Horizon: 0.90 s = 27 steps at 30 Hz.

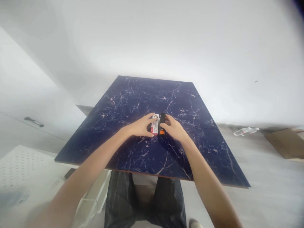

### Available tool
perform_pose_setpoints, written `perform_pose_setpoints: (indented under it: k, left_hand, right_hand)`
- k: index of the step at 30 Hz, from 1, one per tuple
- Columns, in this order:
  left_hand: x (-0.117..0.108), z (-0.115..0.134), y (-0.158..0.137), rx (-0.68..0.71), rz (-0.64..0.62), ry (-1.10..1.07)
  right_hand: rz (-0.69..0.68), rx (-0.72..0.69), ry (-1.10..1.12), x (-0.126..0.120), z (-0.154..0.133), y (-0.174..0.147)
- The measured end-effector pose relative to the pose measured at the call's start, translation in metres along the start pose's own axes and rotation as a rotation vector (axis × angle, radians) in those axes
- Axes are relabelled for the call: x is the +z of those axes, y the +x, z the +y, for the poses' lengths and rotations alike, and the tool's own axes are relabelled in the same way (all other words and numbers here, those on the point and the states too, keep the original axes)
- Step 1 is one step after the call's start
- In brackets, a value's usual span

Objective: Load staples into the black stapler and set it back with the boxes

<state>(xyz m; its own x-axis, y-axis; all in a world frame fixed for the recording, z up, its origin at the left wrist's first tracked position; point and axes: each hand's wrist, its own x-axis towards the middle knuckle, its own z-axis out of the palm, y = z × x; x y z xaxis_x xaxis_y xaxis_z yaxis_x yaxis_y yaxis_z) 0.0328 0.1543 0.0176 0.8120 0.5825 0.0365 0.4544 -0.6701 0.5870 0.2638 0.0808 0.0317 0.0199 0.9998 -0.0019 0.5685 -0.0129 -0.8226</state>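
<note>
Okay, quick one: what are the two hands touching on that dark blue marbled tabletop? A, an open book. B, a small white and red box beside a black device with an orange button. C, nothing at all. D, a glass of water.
B: the left hand rests on the small white and red box and the right hand on the black device with an orange button, side by side on the tabletop.

No legible text anywhere

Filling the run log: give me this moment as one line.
left hand: on white-and-red card | right hand: on black device | surface: dark blue marbled tabletop

Dark blue marbled tabletop (133,104), pale floor (261,177), white wall (166,38).
</note>
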Motion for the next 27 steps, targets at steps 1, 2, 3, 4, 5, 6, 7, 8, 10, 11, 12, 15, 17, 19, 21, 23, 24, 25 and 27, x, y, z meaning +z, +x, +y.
perform_pose_setpoints:
  k: [1,2,3,4,5,6,7,8,10,11,12,15,17,19,21,23,24,25,27]
  left_hand:
    - [0.003,0.001,0.002,0.011,0.023,0.007]
    - [0.005,0.001,0.002,0.016,0.043,0.016]
    - [0.007,0.001,0.002,0.012,0.059,0.026]
    - [0.008,0.0,0.002,0.002,0.069,0.036]
    - [0.009,-0.001,0.001,-0.009,0.072,0.043]
    - [0.009,-0.002,0.0,-0.016,0.07,0.049]
    - [0.009,-0.003,-0.001,-0.019,0.066,0.055]
    - [0.01,-0.003,-0.002,-0.02,0.064,0.063]
    - [0.011,-0.003,-0.002,-0.022,0.07,0.085]
    - [0.012,-0.003,-0.002,-0.023,0.075,0.095]
    - [0.013,-0.002,-0.001,-0.024,0.079,0.099]
    - [0.017,0.001,0.001,-0.021,0.09,0.082]
    - [0.018,0.003,0.001,-0.026,0.095,0.066]
    - [0.018,0.003,0.0,-0.044,0.092,0.053]
    - [0.018,0.002,-0.003,-0.06,0.086,0.037]
    - [0.017,0.001,-0.005,-0.065,0.084,0.029]
    - [0.017,0.001,-0.005,-0.062,0.084,0.032]
    - [0.016,0.001,-0.005,-0.057,0.084,0.038]
    - [0.015,0.001,-0.003,-0.047,0.086,0.051]
  right_hand:
    - [-0.004,0.005,0.002,0.0,0.0,-0.001]
    - [-0.006,0.011,0.0,-0.001,0.0,-0.002]
    - [-0.002,0.021,-0.009,-0.001,0.0,-0.003]
    - [0.006,0.031,-0.025,-0.001,0.0,-0.004]
    - [0.014,0.04,-0.045,-0.001,0.0,-0.005]
    - [0.021,0.046,-0.063,-0.001,0.0,-0.006]
    - [0.023,0.048,-0.076,-0.001,0.0,-0.007]
    - [0.02,0.046,-0.08,-0.001,0.0,-0.008]
    - [0.014,0.03,-0.069,-0.001,0.0,-0.009]
    - [0.017,0.02,-0.062,-0.002,0.0,-0.01]
    - [0.023,0.011,-0.057,-0.002,0.001,-0.01]
    - [0.06,-0.003,-0.051,-0.002,0.003,-0.013]
    - [0.073,-0.003,-0.04,-0.003,0.004,-0.016]
    - [0.073,0.004,-0.021,-0.003,0.005,-0.02]
    - [0.07,0.016,-0.002,-0.004,0.006,-0.024]
    - [0.065,0.021,0.009,-0.005,0.007,-0.028]
    - [0.057,0.015,0.013,-0.005,0.007,-0.029]
    - [0.049,0.007,0.017,-0.005,0.008,-0.03]
    - [0.033,-0.011,0.023,-0.005,0.009,-0.03]
